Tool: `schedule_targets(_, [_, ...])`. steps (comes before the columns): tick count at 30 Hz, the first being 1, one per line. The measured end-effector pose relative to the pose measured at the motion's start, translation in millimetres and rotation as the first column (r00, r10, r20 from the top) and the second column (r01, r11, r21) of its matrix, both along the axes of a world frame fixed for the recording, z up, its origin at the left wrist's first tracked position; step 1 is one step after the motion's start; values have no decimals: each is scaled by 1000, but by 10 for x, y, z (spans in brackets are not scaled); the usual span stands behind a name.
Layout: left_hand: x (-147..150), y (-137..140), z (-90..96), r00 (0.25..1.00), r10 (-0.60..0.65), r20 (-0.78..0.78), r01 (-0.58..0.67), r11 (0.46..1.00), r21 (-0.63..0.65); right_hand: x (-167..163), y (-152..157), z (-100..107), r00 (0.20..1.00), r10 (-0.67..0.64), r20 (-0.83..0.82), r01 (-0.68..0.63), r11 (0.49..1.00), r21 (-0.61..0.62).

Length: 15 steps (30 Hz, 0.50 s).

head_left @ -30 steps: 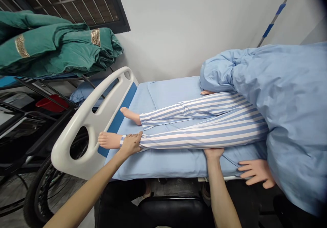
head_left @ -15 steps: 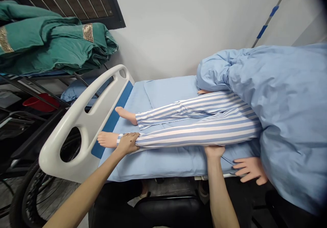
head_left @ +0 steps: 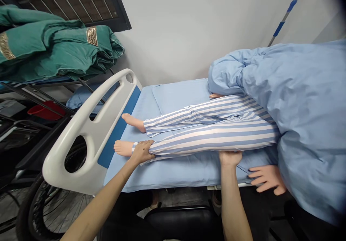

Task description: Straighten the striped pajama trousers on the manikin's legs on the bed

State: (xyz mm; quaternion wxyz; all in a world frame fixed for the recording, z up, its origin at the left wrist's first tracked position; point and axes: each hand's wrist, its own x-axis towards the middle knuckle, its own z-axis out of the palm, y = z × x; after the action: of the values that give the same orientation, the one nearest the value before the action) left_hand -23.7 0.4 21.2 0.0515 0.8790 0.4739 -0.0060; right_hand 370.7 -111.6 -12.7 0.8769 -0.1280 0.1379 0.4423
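A manikin in blue-and-white striped trousers (head_left: 200, 138) lies on a bed, both legs stretched toward the footboard. My left hand (head_left: 142, 152) is closed over the trouser leg just above the ankle of the near foot (head_left: 123, 148). From below, my right hand (head_left: 230, 158) holds the same leg near the knee or thigh; its fingers are hidden under the cloth. The far foot (head_left: 133, 122) rests on the sheet, untouched. Right of my right hand, the manikin's own hand (head_left: 269, 179) lies palm down with fingers spread. A blue quilt (head_left: 305, 118) covers its upper body.
The white footboard (head_left: 89, 133) closes the bed's left end. Behind it stand a wheelchair wheel (head_left: 40, 205), a red basin (head_left: 46, 110) and a rack with green folded cloth (head_left: 62, 50). A black chair (head_left: 180, 221) is below me, and the wall (head_left: 175, 28) runs along the far side.
The near leg has bent slightly at the knee, its foot sliding right, away from the footboard. Both my hands have moved with it, the left one further to the right.
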Motion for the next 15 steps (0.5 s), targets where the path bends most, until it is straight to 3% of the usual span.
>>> schedule_targets(15, [16,-26,29,1000,-6,3,6,1000,16,22,-17,-56,999,28,45,-28,999,15])
